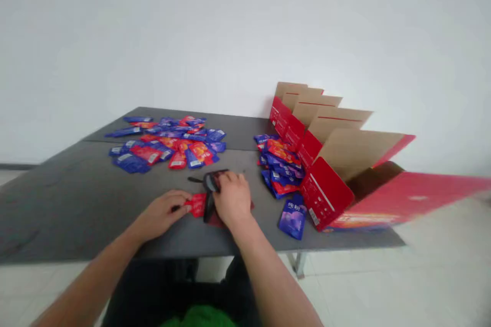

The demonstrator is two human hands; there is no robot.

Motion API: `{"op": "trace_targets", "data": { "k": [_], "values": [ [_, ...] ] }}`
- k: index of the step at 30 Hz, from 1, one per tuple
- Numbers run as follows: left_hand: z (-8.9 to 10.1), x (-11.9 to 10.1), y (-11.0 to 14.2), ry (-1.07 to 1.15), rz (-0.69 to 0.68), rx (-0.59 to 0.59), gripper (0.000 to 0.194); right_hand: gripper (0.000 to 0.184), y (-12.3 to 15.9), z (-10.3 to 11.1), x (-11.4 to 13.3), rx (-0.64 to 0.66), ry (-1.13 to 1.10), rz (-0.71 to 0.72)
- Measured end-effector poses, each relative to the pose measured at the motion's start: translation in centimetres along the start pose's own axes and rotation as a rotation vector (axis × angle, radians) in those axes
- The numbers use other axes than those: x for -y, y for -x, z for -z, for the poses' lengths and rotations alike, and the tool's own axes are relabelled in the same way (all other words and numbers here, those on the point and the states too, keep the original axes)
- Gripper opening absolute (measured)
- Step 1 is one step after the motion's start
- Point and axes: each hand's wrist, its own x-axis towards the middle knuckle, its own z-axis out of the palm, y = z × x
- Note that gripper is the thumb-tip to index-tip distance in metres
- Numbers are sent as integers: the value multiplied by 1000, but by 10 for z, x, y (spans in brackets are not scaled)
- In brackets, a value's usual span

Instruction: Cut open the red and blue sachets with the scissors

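Note:
My left hand (165, 212) pinches the left edge of a red pouch (198, 205), which lies flat on the table. The pouch's right part is hidden under a black handheld device (209, 194) with a rounded grey part on top. My right hand (232, 197) wraps round that device from above and presses close to the tabletop. Beneath it shows a flat dark-red piece (215, 218); I cannot make out what it is. A thin black strap or cord (195, 180) sticks out to the device's left.
Blue and red pouches (169, 138) lie scattered at the back left of the grey table (76, 204). More pouches (282, 163) are piled at right, with one purple-blue pouch (292, 218) nearer the front edge. Several open red cartons (326, 191) stand in a row along the right side.

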Motion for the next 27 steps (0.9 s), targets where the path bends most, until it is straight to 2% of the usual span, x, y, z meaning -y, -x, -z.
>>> {"op": "trace_targets", "data": {
  "k": [2, 4, 8, 10, 12, 14, 16, 18, 21, 22, 24, 27],
  "values": [
    [2, -3, 0, -25, 25, 13, 35, 15, 9, -13, 9, 71, -30, 100],
    [3, -6, 0, -38, 40, 21, 37, 13, 13, -20, 7, 120, -36, 109],
    [3, -7, 0, -24, 27, 26, 36, 18, 5, -14, -24, 149, 40, -132],
    [3, -5, 1, -21, 34, 27, 36, 20, 3, -6, -29, 127, 67, -200],
    [2, -3, 1, -16, 45, 16, 36, 21, 5, -3, -20, 77, 31, -152],
    [2, -3, 1, -1, 45, 9, 34, 22, 11, -5, -5, 51, -33, -5],
    [2, -4, 0, 14, 46, 3, 32, 18, 15, -9, 5, 84, -55, 110],
    [2, -5, 0, 11, 59, 8, 33, 16, 16, -10, 1, 122, -2, 33],
    [3, -7, 0, -3, 88, 37, 38, 20, 20, -3, -20, 98, 95, -226],
    [3, -7, 0, -1, 99, 40, 40, 18, 26, 0, -25, 75, 92, -251],
    [3, -5, 0, 18, 126, 35, 41, 19, 48, 7, -29, 33, 18, -210],
    [6, 1, -1, 95, 167, 61, 42, 26, 91, 10, -20, 2, -150, -144]
  ]
}}
